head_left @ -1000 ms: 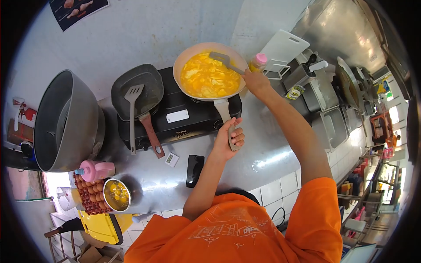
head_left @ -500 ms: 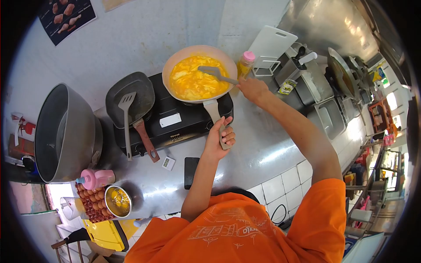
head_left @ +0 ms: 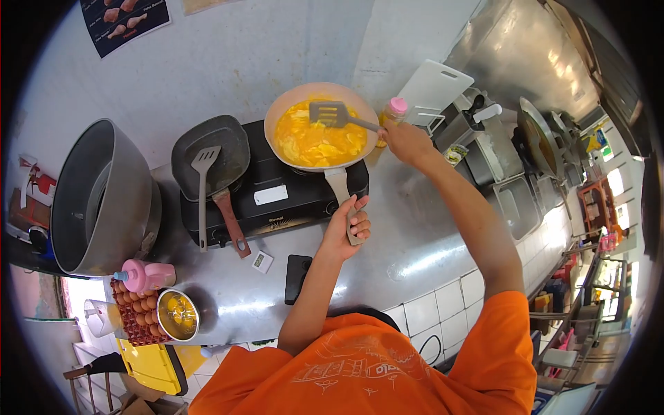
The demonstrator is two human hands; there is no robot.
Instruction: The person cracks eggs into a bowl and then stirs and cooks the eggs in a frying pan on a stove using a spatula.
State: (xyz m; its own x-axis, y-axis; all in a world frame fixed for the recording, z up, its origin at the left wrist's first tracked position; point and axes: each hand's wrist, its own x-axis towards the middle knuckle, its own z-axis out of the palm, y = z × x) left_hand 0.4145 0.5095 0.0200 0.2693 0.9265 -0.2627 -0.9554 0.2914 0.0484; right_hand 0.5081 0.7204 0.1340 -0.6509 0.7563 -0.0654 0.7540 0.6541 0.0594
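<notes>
My left hand (head_left: 348, 226) is wrapped around the handle of a light frying pan (head_left: 282, 114) on the right side of the black gas stove (head_left: 304, 207). Soft, partly set yellow egg (head_left: 318, 144) fills the pan's base. My right hand (head_left: 407, 142) grips the handle of a grey slotted spatula (head_left: 328, 114), whose flat head is over the far part of the egg. Whether the head touches the egg I cannot tell. On the stove's left side sits a dark square pan (head_left: 225, 166) with a red-brown handle, and another slotted spatula (head_left: 203, 187) lies across it.
A large deep pot (head_left: 131, 200) stands at the left. Near it are a pink jug (head_left: 146, 275), an egg tray (head_left: 142, 311) and a metal bowl (head_left: 190, 332) with cracked eggs. A phone (head_left: 297, 277) and small timer (head_left: 261, 261) lie in front. A pink-capped bottle (head_left: 397, 106) stands right of the pan.
The spatula head has turned to show its slotted face and stands a little higher over the egg. My left hand keeps its hold on the pan handle. The whole view has shifted slightly.
</notes>
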